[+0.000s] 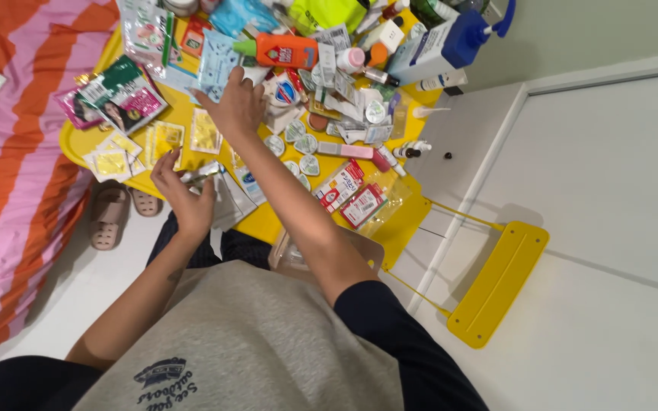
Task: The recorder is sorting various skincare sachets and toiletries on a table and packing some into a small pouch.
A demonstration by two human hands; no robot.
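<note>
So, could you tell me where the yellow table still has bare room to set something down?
Bare yellow table shows at the corner beyond the red-labelled packets, and a thin strip beside the yellow sachets. Around the right hand and the orange bottle it is crowded.

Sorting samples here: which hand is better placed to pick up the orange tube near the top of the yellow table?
Probably the right hand: it is stretched out just below the orange tube. The left hand sits near the table's front edge, holding flat sachets.
</note>
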